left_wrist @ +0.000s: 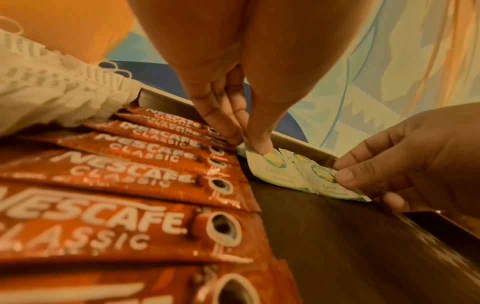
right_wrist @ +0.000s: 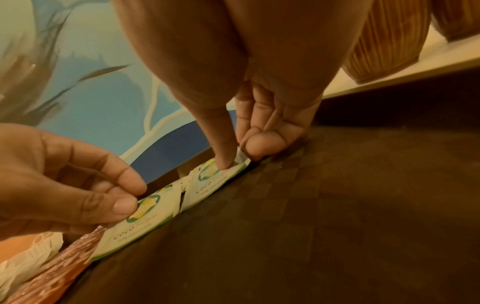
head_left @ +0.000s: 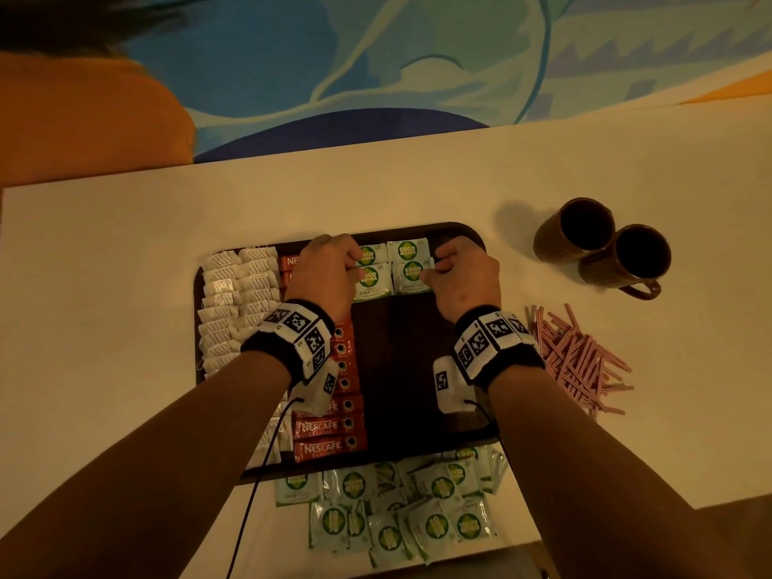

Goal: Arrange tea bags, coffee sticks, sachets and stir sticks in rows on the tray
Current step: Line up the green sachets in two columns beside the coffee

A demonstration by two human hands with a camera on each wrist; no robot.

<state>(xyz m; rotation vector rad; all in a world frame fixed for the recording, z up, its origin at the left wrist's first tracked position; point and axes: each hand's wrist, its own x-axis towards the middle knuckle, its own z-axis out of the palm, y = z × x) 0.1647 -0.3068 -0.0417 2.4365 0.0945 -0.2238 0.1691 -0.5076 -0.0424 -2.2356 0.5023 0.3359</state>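
A dark tray (head_left: 401, 369) lies on the table. White tea bags (head_left: 234, 298) fill its left column, and red Nescafe coffee sticks (head_left: 330, 428) lie in a row beside them. Several green-and-white Coco sachets (head_left: 407, 252) sit at the tray's far middle. My left hand (head_left: 355, 271) pinches the left edge of the near-left sachet (left_wrist: 275, 170). My right hand (head_left: 430, 271) pinches the right edge of the near-right sachet (right_wrist: 221, 176). Both sachets lie flat on the tray, side by side.
A loose pile of Coco sachets (head_left: 401, 511) lies at the table's near edge below the tray. Pink stir sticks (head_left: 576, 361) are heaped to the tray's right. Two brown mugs (head_left: 601, 248) stand at the far right. The tray's right half shows bare surface.
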